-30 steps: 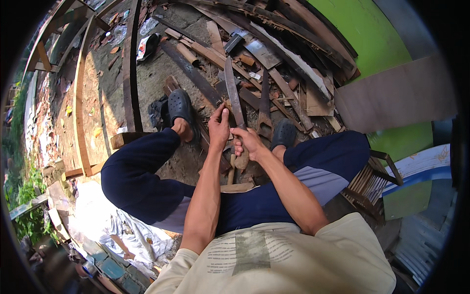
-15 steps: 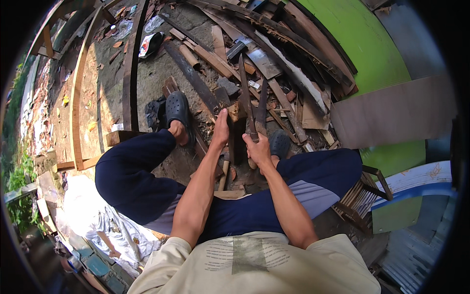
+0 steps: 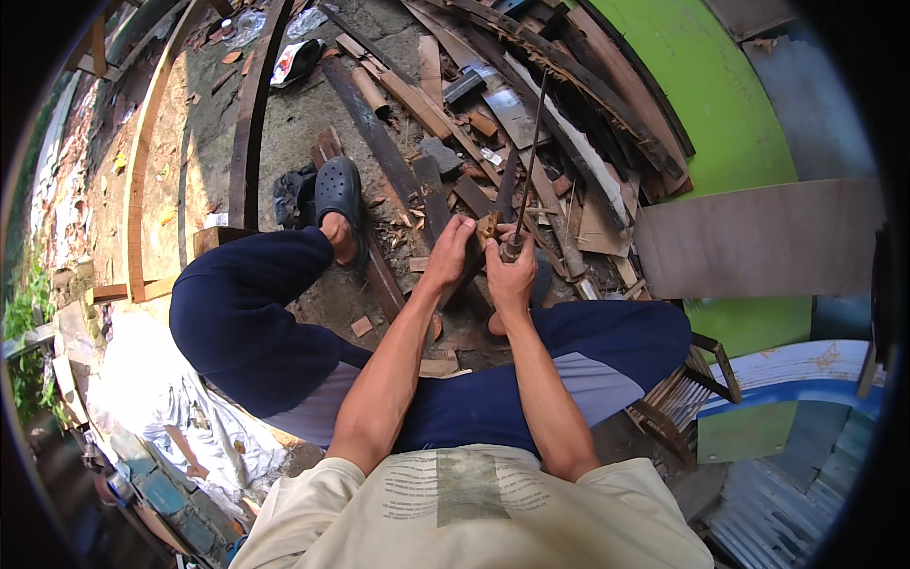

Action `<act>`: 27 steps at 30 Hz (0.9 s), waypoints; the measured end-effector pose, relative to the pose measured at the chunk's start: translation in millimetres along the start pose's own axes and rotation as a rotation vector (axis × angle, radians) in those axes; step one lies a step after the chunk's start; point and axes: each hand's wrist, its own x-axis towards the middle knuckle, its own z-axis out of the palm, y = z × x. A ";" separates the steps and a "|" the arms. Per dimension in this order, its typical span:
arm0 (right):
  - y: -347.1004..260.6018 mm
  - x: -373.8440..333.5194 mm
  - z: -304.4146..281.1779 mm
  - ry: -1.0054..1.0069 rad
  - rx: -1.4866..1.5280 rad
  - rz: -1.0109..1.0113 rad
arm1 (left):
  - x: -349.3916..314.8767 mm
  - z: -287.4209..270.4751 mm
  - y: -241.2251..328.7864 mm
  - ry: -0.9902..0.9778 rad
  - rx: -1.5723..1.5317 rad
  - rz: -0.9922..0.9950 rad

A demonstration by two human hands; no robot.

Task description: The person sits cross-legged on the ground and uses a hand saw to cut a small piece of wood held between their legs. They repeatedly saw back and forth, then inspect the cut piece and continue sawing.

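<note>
Between my knees stands a dark wooden post (image 3: 487, 228), its pale, rough-cut end tilted up toward the scrap pile. My left hand (image 3: 452, 252) is closed around the left side of that end. On the other side, my right hand (image 3: 512, 275) grips the handle of a machete, its fingers also close against the wood. The machete's long blade (image 3: 534, 142) points up and away and shows nearly edge-on. Part of the post is hidden behind my hands and forearms.
Beyond my hands spreads a heap of scrap boards (image 3: 569, 85). Long timbers (image 3: 252, 123) stand at the left. A green panel (image 3: 720, 85) and a brown board (image 3: 749, 237) border the right, above a slatted wooden piece (image 3: 673, 417). White sheeting (image 3: 171, 379) lies at lower left.
My left hand has gone from flat beside the post to closed on it. The machete has turned edge-on and leans further right, and my right hand has come up against the post's end.
</note>
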 end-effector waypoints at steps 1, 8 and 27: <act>-4.4 0.7 -2.3 -0.017 0.004 0.025 | -1.6 1.8 0.1 -0.003 0.002 -0.001; -2.3 4.3 -6.2 0.002 -0.129 -0.218 | -3.4 20.8 -24.5 0.015 -0.042 -0.003; -5.9 26.5 -26.9 0.091 -0.131 0.056 | -8.0 25.8 -23.7 0.105 -0.145 0.035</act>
